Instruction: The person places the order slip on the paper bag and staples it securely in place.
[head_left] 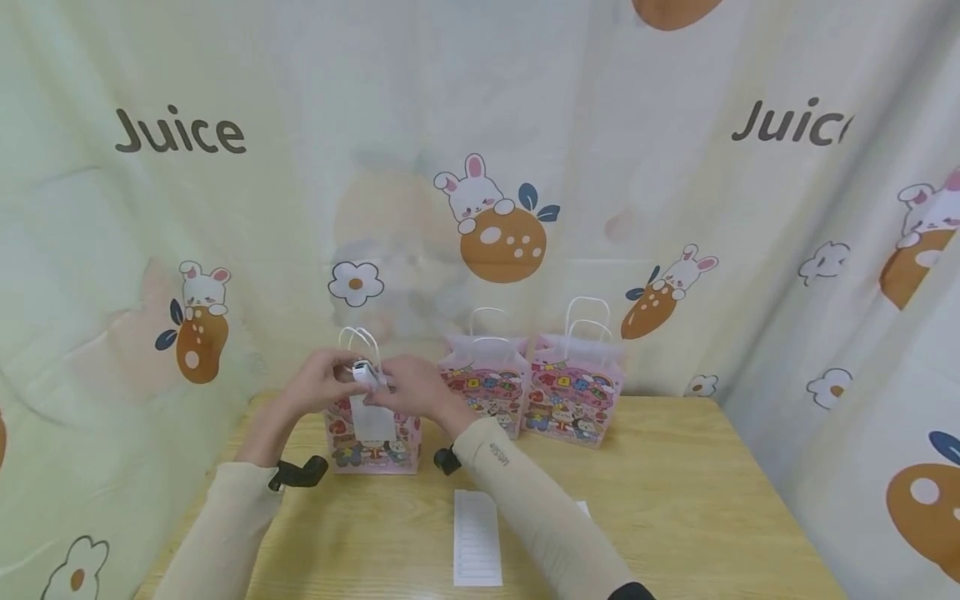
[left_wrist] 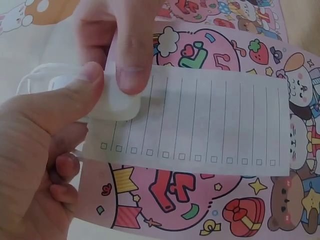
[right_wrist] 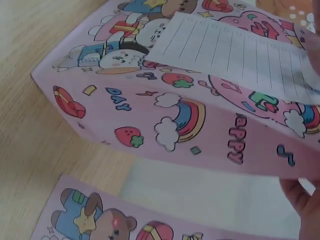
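Note:
A pink cartoon-printed paper bag [head_left: 405,458] with white twisted handles stands at the left of the table. Against its front hangs a lined paper slip [left_wrist: 210,120] with a row of small checkboxes. What looks like a small white stapler [left_wrist: 120,102] sits over the slip's top end at the bag's mouth. My left hand [head_left: 322,383] grips it, thumb on top and fingers curled below. From the other side, my right hand [head_left: 416,387] pinches the same stapler with its thumb, the fingers partly hidden behind. In the right wrist view, the slip [right_wrist: 220,50] lies along the bag.
Two more pink bags with handles, one in the middle [head_left: 487,383] and one at the right [head_left: 573,392], stand behind my right forearm. A lined slip [head_left: 477,542] lies near the table's front; another slip's corner [head_left: 583,507] shows beside my right sleeve. A printed curtain [head_left: 300,208] backs the table.

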